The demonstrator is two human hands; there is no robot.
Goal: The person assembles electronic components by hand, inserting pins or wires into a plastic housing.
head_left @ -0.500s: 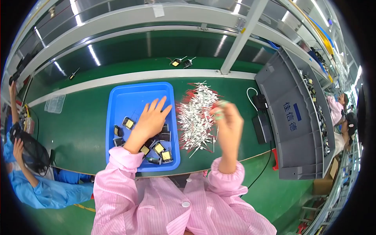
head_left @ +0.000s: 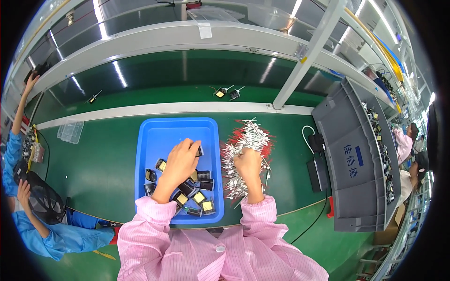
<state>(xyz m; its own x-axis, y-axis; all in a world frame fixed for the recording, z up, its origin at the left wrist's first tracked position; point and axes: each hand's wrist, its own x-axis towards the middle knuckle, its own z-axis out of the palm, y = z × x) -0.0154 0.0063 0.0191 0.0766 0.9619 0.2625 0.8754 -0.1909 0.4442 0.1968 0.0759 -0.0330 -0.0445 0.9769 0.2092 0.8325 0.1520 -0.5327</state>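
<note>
inside the blue tray (head_left: 154, 136), my left hand (head_left: 180, 161) lies over the small black-and-yellow parts (head_left: 197, 196), fingers curled onto one black part (head_left: 199, 151) near the tray's middle. just right of the tray, my right hand (head_left: 248, 164) is balled shut in the heap of red-and-white wire pieces (head_left: 246, 140); whether it holds any, i cannot tell.

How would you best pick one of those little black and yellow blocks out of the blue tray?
Probably from straight above, pinching the two black sides of a block. They lie flat in the open-topped blue tray, yellow faces up, with the walls blocking a sideways approach.
</note>
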